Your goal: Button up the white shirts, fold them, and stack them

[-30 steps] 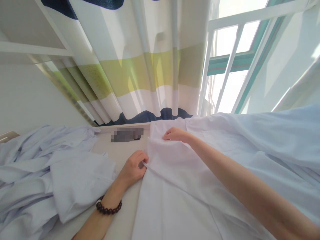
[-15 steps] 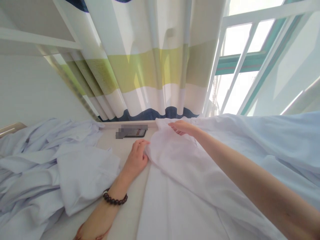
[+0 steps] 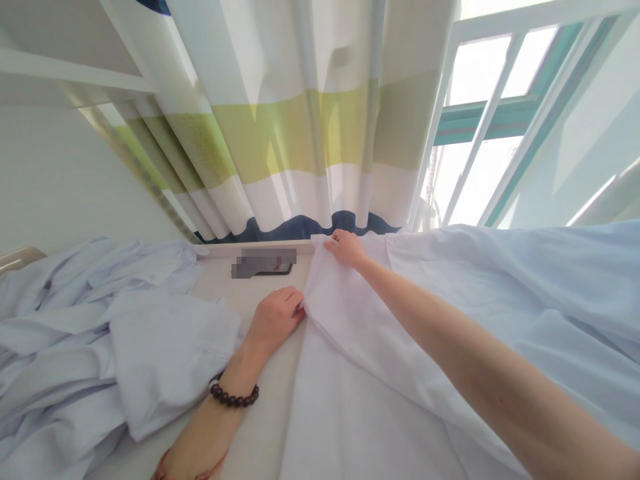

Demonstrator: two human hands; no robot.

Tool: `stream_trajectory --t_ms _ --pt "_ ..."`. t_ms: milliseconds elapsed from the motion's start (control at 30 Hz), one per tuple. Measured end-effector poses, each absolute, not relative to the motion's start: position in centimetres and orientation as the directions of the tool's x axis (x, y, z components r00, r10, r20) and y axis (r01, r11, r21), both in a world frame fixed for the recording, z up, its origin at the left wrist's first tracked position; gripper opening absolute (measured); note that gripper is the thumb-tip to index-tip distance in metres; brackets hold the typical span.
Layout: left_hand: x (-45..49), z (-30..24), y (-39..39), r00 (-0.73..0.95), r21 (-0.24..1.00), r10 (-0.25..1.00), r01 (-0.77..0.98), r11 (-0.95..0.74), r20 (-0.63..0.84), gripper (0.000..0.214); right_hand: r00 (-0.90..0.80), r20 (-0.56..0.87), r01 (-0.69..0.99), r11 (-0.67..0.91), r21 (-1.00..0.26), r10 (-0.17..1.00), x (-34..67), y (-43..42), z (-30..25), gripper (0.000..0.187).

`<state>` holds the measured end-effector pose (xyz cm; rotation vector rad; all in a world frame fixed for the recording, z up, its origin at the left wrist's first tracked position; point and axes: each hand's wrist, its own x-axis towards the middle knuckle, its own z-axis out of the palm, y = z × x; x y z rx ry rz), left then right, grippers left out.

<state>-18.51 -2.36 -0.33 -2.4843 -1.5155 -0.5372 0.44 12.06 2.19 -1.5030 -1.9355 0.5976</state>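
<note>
A white garment (image 3: pixel 360 373) lies spread over the pale table (image 3: pixel 260 433) in front of me. My left hand (image 3: pixel 277 317), with a dark bead bracelet on its wrist, pinches the garment's left edge against the table. My right hand (image 3: pixel 344 247) reaches further back and grips the same edge near the far corner, fingers closed on the cloth. The fabric between the two hands is stretched into a straight line. A fold of it lies under my right forearm.
A heap of crumpled white garments (image 3: pixel 100 327) covers the left of the table. A dark phone (image 3: pixel 263 263) lies at the table's far edge. Behind hang a striped curtain (image 3: pixel 300 133) and a window with a teal frame (image 3: pixel 480 120).
My right hand has moved back and slightly left along the garment's edge and pulled it straight. My left hand has stayed on the edge, with its fingers now pinched tighter.
</note>
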Motion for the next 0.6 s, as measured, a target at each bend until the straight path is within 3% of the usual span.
stream_trajectory --t_ms 100,233,367,467,600 --pt "-18.6 -0.3 -2.4 0.38 0.003 0.844 0.911 -0.412 0.379 0.01 -0.193 0.205 0.726 0.28 -0.628 0.96 -0.1 11.5 1.8 0.026" --pt "-19.0 -0.4 -2.4 0.218 0.104 0.894 0.955 -0.278 0.392 0.012 -0.212 0.286 0.755 0.343 -0.559 0.934 0.7 8.4 2.2 0.042" --pt "-19.2 -0.5 -2.2 0.176 0.12 0.9 0.963 -0.242 0.398 0.015 -0.468 0.432 0.73 0.613 -0.302 0.771 3.7 3.5 1.1 0.052" --pt "-19.0 -0.2 -2.4 0.239 0.0 0.886 0.965 -0.261 0.398 0.017 -0.588 0.257 0.719 0.641 -0.267 0.767 5.7 1.4 -0.6 0.057" --pt "-18.4 0.5 -2.9 0.289 -0.159 0.893 0.956 -0.247 0.346 0.017 -0.543 0.103 0.792 0.549 -0.266 0.833 6.6 1.4 -1.1 0.062"
